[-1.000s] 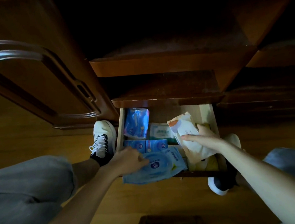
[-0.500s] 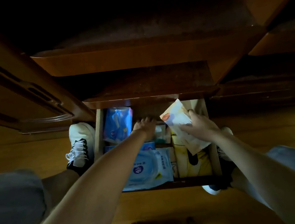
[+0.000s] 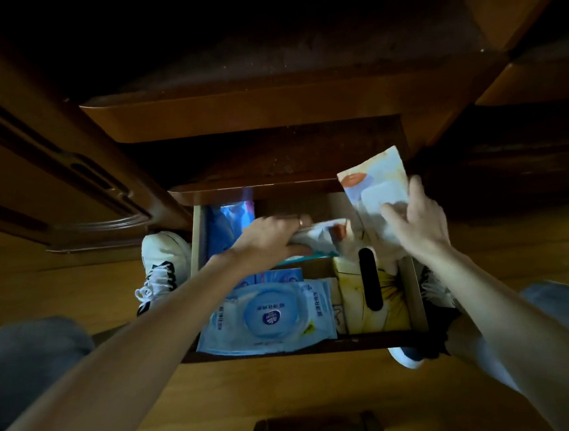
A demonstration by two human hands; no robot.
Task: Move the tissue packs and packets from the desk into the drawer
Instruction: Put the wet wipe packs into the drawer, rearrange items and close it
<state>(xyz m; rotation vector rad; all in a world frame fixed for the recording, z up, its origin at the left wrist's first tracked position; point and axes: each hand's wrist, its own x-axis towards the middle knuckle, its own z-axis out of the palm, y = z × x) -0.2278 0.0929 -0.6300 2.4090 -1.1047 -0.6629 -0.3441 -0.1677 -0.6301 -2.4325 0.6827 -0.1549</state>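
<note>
Lying nearest, the blue wet-wipe pack (image 3: 268, 316) rests flat at the open drawer's (image 3: 417, 293) front beside a yellow tissue box (image 3: 390, 295), no longer under the left hand (image 3: 271, 237). That hand has gone deeper and now curls over a white packet (image 3: 322, 236) in the middle of the drawer, apparently shifting it to make space. The right hand (image 3: 417, 217) has lifted its pale packet (image 3: 373, 183) higher, gripping it above the right rear corner, not yet set down. At the back left, a blue tissue pack (image 3: 228, 223) stands upright. Overhanging desk edges (image 3: 256, 186) shade the rear and may crowd the placement. White shoes (image 3: 163, 260) flank the drawer.
</note>
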